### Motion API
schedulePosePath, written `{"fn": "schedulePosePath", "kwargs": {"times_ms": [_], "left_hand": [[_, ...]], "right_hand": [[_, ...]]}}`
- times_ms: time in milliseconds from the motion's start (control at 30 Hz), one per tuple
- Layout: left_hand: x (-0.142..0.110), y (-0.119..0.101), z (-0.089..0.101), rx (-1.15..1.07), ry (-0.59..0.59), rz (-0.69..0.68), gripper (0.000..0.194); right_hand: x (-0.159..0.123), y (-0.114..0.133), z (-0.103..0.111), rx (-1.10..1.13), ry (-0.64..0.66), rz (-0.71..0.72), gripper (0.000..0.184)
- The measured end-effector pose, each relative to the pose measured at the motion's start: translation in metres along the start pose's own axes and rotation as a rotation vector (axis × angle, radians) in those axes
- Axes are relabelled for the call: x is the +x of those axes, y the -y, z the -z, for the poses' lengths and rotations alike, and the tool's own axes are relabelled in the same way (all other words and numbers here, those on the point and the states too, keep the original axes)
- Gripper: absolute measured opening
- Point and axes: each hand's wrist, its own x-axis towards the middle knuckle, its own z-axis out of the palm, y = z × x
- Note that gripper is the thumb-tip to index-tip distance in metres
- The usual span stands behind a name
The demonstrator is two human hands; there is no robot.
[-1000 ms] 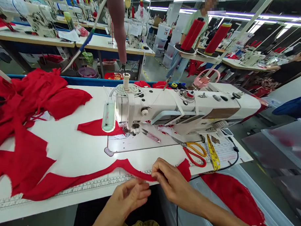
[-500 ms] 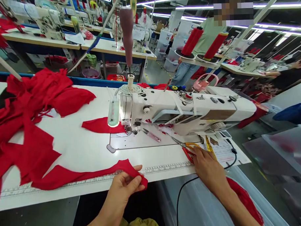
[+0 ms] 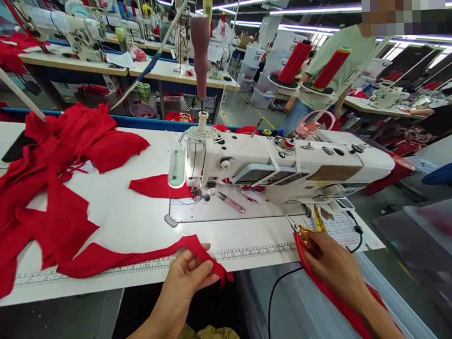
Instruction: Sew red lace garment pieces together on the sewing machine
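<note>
My left hand (image 3: 187, 274) pinches the near end of a long curved red fabric strip (image 3: 121, 257) that lies along the ruler printed on the table's front edge. My right hand (image 3: 331, 264) grips the red-and-yellow-handled scissors (image 3: 300, 233) at the table's right front; their blades point up and away toward the white sewing machine (image 3: 278, 167). Under the machine's needle lies a small red fabric piece (image 3: 156, 187).
A heap of red fabric pieces (image 3: 51, 161) covers the table's left. Small thread snips (image 3: 230, 202) and a yellow tape measure (image 3: 318, 218) lie by the machine. Red thread cones (image 3: 296, 60) stand behind. A person in a green shirt (image 3: 336, 57) stands beyond; a plastic bin (image 3: 308, 310) sits below.
My right hand let go of the strip, reached right to the scissors and has lifted them. My left hand kept hold of the strip's end, which now hangs over the table edge.
</note>
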Motion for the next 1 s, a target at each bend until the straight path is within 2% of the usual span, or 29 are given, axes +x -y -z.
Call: {"fn": "schedulePosePath", "kwargs": {"times_ms": [100,200,300,433,700,1000], "left_hand": [[0.001,0.003,-0.001,-0.016,-0.022,0.013,0.061],[0.003,0.006,-0.003,-0.006,-0.024,0.017,0.064],[0.002,0.006,-0.003,-0.002,-0.012,0.006,0.062],[0.002,0.005,-0.004,-0.011,0.000,-0.013,0.054],[0.003,0.007,-0.004,0.032,0.011,-0.034,0.047],[0.004,0.006,-0.006,0.004,-0.010,-0.027,0.053]], "right_hand": [[-0.020,0.041,0.003,0.288,0.183,0.132,0.021],[-0.027,0.081,0.005,0.307,0.366,0.228,0.022],[-0.024,0.101,0.005,0.263,0.472,0.249,0.030],[-0.019,0.107,0.004,0.270,0.516,0.282,0.033],[-0.020,0.107,-0.003,0.298,0.478,0.347,0.036],[-0.030,0.107,-0.009,0.386,0.513,0.305,0.038]]}}
